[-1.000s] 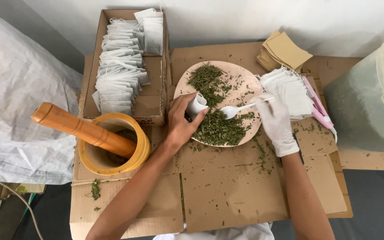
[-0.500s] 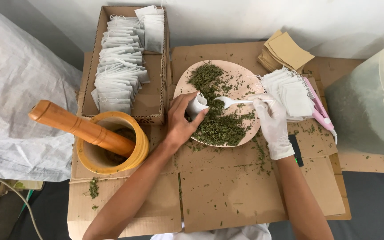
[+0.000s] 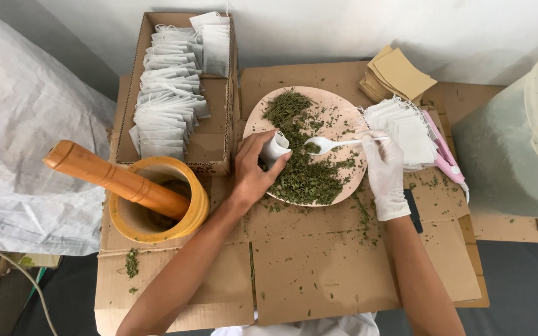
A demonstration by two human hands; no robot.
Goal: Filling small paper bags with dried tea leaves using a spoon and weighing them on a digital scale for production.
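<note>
- Our left hand (image 3: 253,177) holds a small white bag (image 3: 275,148) open over the near-left edge of the plate (image 3: 337,102); its fingers pinch the bag, thumb on one side and the rest curled round the other
- Our gloved right hand (image 3: 384,171) grips the handle of a white spoon (image 3: 334,144), fingers pressed together round it
- A second ago the spoon lay lower, its bowl down among the herbs; now it is lifted and its bowl sits just beside the bag's mouth, carrying a little green
- So we judge the scoop is done and the load is about to go into the bag; the spoon has not yet tipped
- The bag itself has barely shifted, and our left hand stays where it was
- The herbs (image 3: 306,177) lie heaped on the near side of the plate, with a thinner line towards the far rim and crumbs on the cardboard table (image 3: 319,274)
- Empty bags (image 3: 406,127) are stacked to the right of the plate, partly under our right hand; filled ones (image 3: 166,106) stand in rows in the box (image 3: 216,146) to the left
- The mortar (image 3: 157,214) with its pestle (image 3: 116,180) stands untouched, well apart to the left
</note>
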